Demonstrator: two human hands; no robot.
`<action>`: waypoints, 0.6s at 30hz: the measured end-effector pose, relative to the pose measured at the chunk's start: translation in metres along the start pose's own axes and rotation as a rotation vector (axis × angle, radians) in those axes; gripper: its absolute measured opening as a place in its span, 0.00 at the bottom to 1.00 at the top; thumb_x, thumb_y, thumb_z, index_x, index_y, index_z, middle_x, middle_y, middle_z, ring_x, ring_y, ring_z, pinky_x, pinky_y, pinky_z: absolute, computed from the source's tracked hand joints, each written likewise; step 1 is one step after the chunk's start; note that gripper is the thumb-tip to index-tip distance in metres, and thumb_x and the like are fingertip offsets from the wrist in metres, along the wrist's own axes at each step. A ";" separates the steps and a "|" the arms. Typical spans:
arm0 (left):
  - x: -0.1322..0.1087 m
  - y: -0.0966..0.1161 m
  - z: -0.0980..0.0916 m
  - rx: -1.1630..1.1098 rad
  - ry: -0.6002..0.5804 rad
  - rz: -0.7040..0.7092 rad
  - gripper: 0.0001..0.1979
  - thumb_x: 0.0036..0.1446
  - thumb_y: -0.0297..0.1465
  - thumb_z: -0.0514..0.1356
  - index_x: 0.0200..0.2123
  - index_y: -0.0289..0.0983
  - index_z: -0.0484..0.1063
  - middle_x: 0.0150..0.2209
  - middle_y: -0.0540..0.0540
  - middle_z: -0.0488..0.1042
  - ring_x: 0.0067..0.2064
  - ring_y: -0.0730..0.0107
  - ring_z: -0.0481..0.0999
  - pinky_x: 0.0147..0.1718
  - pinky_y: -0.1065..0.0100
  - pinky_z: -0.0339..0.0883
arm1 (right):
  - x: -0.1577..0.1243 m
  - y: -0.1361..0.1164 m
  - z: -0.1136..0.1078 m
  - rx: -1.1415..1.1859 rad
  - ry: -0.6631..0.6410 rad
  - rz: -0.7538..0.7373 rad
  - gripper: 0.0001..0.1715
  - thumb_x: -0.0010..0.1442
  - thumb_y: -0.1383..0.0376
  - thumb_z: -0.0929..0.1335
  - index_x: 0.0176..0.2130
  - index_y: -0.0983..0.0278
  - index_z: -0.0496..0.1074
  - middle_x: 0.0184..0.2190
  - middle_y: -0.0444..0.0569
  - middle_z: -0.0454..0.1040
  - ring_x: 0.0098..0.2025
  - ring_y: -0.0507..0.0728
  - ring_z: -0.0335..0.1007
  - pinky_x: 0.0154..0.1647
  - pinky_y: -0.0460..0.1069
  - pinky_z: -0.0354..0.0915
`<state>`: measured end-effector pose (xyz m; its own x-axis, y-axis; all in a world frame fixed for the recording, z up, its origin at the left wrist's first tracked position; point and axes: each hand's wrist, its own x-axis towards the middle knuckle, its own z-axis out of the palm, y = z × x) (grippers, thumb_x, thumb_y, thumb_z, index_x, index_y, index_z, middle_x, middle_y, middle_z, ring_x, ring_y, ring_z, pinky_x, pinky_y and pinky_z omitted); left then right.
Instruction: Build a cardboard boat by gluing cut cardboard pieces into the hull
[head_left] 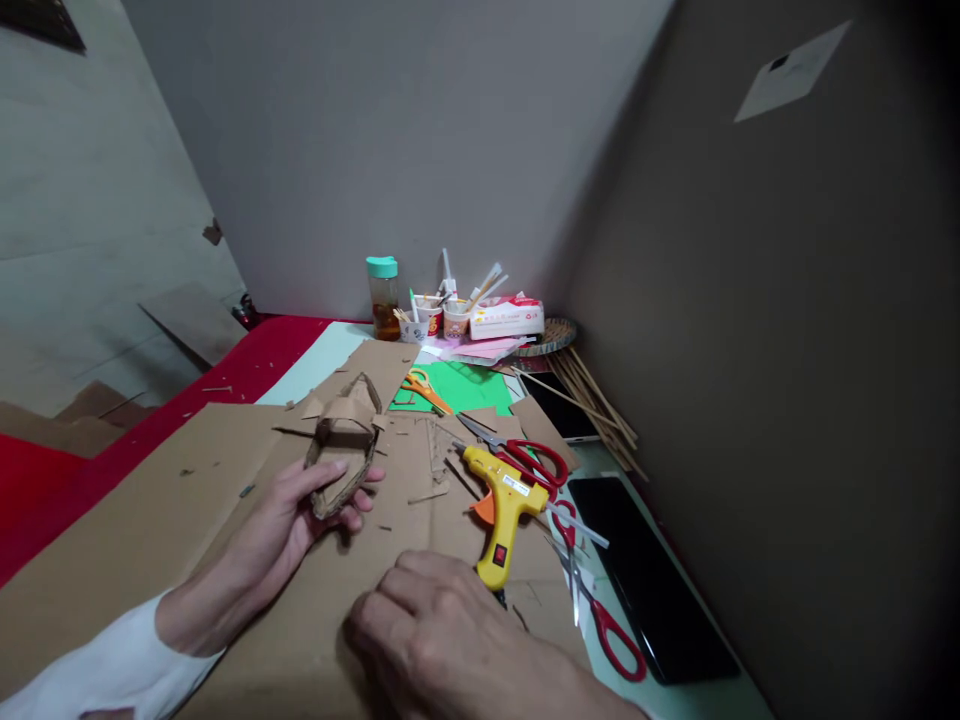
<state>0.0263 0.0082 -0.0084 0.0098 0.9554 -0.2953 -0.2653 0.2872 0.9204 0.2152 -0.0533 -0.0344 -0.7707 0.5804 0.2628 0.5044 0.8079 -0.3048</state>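
A small boat made of cardboard (349, 455), with an arched piece across its middle, is gripped in my left hand (300, 500). The thumb lies inside its near end and the fingers wrap beneath it. My right hand (435, 630) is low in the middle, back up, with its fingers curled in. Anything inside those fingers is hidden from view. Just right of that hand lies a yellow hot glue gun (506, 510), with a clear glue stick (577, 524) poking out of its back. Brown cardboard sheets (225, 460) spread beneath both hands.
Red-handled scissors (536, 460) lie beyond the glue gun, and another red-handled pair (600, 620) sits nearer. A black tablet-like device (652, 580) lies right. Orange scissors (424, 388) rest on green paper (469, 385). Wooden sticks (592, 400), cups (456, 322) and a bottle (384, 300) stand farther back.
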 end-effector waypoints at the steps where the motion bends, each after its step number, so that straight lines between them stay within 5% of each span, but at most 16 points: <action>1: 0.001 0.000 -0.001 -0.002 0.005 0.017 0.10 0.48 0.31 0.70 0.32 0.29 0.81 0.34 0.34 0.85 0.27 0.66 0.77 0.24 0.70 0.74 | 0.001 0.001 0.000 -0.064 0.027 0.032 0.13 0.66 0.70 0.65 0.49 0.69 0.74 0.45 0.56 0.80 0.47 0.62 0.75 0.52 0.53 0.71; 4: 0.004 0.001 -0.002 -0.009 0.011 0.036 0.11 0.47 0.31 0.71 0.33 0.29 0.81 0.32 0.37 0.84 0.26 0.66 0.77 0.23 0.69 0.74 | 0.003 0.003 0.001 -0.261 0.121 0.249 0.26 0.71 0.64 0.64 0.62 0.78 0.70 0.61 0.71 0.72 0.63 0.74 0.69 0.62 0.66 0.68; 8: 0.004 0.001 -0.001 -0.016 0.029 0.055 0.13 0.47 0.31 0.70 0.35 0.29 0.80 0.35 0.35 0.85 0.27 0.66 0.77 0.23 0.69 0.73 | 0.005 0.007 0.006 -0.293 0.020 0.383 0.40 0.71 0.52 0.66 0.66 0.82 0.66 0.68 0.80 0.59 0.71 0.80 0.55 0.68 0.72 0.61; 14: 0.006 0.001 -0.006 -0.032 0.060 0.081 0.15 0.45 0.33 0.72 0.36 0.31 0.80 0.35 0.37 0.85 0.25 0.68 0.76 0.21 0.72 0.71 | 0.013 0.006 -0.002 -0.293 -0.091 0.424 0.42 0.72 0.49 0.64 0.68 0.79 0.63 0.68 0.81 0.57 0.72 0.82 0.52 0.69 0.74 0.57; 18: 0.008 -0.002 -0.009 -0.042 0.065 0.099 0.17 0.43 0.34 0.73 0.36 0.32 0.79 0.34 0.39 0.85 0.25 0.69 0.75 0.20 0.72 0.70 | 0.030 0.016 -0.002 -0.454 -0.148 0.369 0.37 0.71 0.60 0.65 0.68 0.85 0.61 0.65 0.86 0.61 0.68 0.82 0.62 0.63 0.73 0.66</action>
<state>0.0176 0.0145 -0.0146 -0.0806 0.9720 -0.2208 -0.3024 0.1872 0.9346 0.2008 -0.0226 -0.0300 -0.5428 0.8366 0.0743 0.8395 0.5377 0.0785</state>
